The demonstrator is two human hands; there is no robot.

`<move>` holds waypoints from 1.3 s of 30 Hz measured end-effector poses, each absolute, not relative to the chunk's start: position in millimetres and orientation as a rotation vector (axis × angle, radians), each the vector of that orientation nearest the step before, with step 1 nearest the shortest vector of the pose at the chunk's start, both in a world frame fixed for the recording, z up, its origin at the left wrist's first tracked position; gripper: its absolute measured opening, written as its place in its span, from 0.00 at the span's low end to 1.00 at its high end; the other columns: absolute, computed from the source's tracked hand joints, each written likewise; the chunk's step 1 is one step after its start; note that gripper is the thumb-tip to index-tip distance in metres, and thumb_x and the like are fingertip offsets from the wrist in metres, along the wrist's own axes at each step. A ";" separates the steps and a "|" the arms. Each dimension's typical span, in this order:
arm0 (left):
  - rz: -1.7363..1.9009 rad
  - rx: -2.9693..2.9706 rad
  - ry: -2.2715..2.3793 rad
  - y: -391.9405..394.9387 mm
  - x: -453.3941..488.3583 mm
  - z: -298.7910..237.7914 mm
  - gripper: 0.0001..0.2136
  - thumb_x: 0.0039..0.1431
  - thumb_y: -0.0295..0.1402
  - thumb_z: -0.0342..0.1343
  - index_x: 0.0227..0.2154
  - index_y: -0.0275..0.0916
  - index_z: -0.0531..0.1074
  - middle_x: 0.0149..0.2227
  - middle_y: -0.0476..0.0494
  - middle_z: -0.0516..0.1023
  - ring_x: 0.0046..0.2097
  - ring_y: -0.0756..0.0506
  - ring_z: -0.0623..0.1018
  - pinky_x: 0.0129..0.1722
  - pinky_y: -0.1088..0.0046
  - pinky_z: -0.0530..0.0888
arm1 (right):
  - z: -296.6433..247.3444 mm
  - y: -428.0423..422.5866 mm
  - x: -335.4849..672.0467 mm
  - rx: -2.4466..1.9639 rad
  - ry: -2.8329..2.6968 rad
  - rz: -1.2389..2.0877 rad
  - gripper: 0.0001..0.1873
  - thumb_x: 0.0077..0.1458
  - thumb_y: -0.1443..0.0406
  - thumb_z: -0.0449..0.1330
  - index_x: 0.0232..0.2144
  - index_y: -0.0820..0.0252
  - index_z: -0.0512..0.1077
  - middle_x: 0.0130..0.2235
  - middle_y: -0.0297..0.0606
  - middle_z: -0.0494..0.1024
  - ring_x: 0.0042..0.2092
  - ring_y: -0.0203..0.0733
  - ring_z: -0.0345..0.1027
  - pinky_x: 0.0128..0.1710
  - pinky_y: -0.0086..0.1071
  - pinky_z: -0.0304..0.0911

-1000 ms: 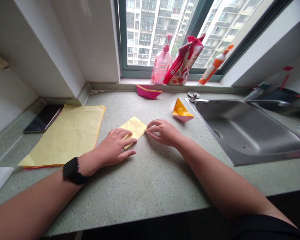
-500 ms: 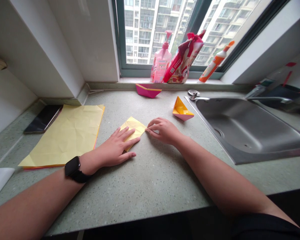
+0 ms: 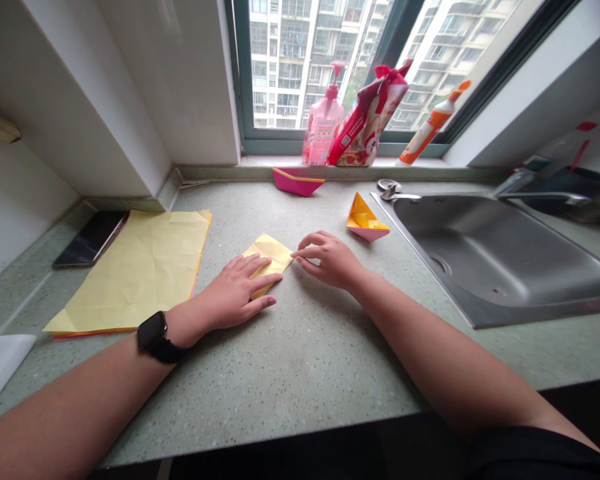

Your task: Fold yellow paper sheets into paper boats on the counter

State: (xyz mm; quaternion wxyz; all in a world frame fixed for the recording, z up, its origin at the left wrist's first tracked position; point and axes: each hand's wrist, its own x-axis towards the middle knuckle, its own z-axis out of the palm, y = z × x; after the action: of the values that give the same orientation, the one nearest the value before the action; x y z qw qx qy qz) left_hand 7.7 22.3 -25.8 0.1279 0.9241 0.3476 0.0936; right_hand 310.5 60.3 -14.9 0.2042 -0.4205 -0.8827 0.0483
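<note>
A small folded sheet of yellow paper (image 3: 273,248) lies flat on the counter, one corner pointing away and one to the right. My left hand (image 3: 240,287), a black watch on its wrist, rests spread and flat over the paper's lower left part, hiding it. At the right corner, my right hand (image 3: 333,260) has its thumb and forefinger drawn together on the paper's tip. Beyond them stand two folded paper boats: a magenta boat (image 3: 297,183) near the sill and an orange and pink boat (image 3: 367,220) close to the sink.
A stack of yellow sheets (image 3: 140,273) lies at the left, with a dark phone (image 3: 91,239) by its far edge. The steel sink (image 3: 480,253) is on the right. On the windowsill stand a pink pump bottle (image 3: 323,127), a red bag (image 3: 370,120) and an orange-white bottle (image 3: 430,130).
The view has shifted slightly. My left thumb lies a little nearer its fingers, and the right fingers have moved very slightly at the paper's corner. The paper stays in place.
</note>
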 end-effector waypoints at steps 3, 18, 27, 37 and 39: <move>0.307 2.684 1.010 22.6 8.5 -25.3 0.25 0.80 0.53 0.50 0.72 0.53 0.73 0.77 0.37 0.66 0.77 0.27 0.64 0.77 0.35 0.58 | -16.6 61.4 309.8 -1.185 -2.515 0.172 0.10 0.71 0.62 0.66 0.46 0.44 0.89 0.48 0.40 0.86 0.49 0.49 0.76 0.55 0.47 0.70; 0.432 2.674 1.027 30.6 12.5 -27.5 0.18 0.82 0.41 0.49 0.62 0.54 0.82 0.67 0.38 0.76 0.69 0.33 0.72 0.70 0.41 0.68 | -27.6 66.0 308.3 -1.263 -2.297 0.081 0.11 0.72 0.61 0.63 0.44 0.49 0.88 0.49 0.44 0.86 0.50 0.52 0.77 0.54 0.48 0.71; 0.352 2.770 1.081 26.1 18.9 -27.6 0.21 0.81 0.42 0.52 0.70 0.53 0.74 0.70 0.36 0.73 0.72 0.31 0.69 0.71 0.41 0.67 | -33.2 62.9 287.2 -1.280 -2.395 0.162 0.06 0.67 0.57 0.70 0.43 0.50 0.86 0.47 0.43 0.84 0.49 0.51 0.76 0.52 0.45 0.68; 0.450 2.773 1.005 26.7 14.8 -27.4 0.17 0.81 0.41 0.53 0.64 0.48 0.80 0.68 0.34 0.75 0.70 0.32 0.72 0.70 0.41 0.69 | -34.0 62.2 278.4 -1.433 -2.339 0.192 0.07 0.66 0.57 0.71 0.42 0.51 0.84 0.49 0.45 0.83 0.51 0.54 0.75 0.54 0.47 0.68; 0.451 2.769 0.994 25.3 12.3 -26.6 0.16 0.80 0.41 0.54 0.63 0.48 0.81 0.68 0.34 0.76 0.70 0.31 0.72 0.70 0.39 0.69 | -32.8 61.4 276.3 -1.468 -2.338 0.188 0.07 0.66 0.57 0.72 0.41 0.51 0.84 0.49 0.45 0.82 0.51 0.54 0.75 0.53 0.47 0.68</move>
State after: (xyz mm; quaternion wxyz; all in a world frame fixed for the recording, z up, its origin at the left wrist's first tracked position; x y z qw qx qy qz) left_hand 12.3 25.3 -26.6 0.0825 0.9271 0.3329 0.1509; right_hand 276.3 61.4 -32.8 0.1864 -0.5213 -0.8301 0.0668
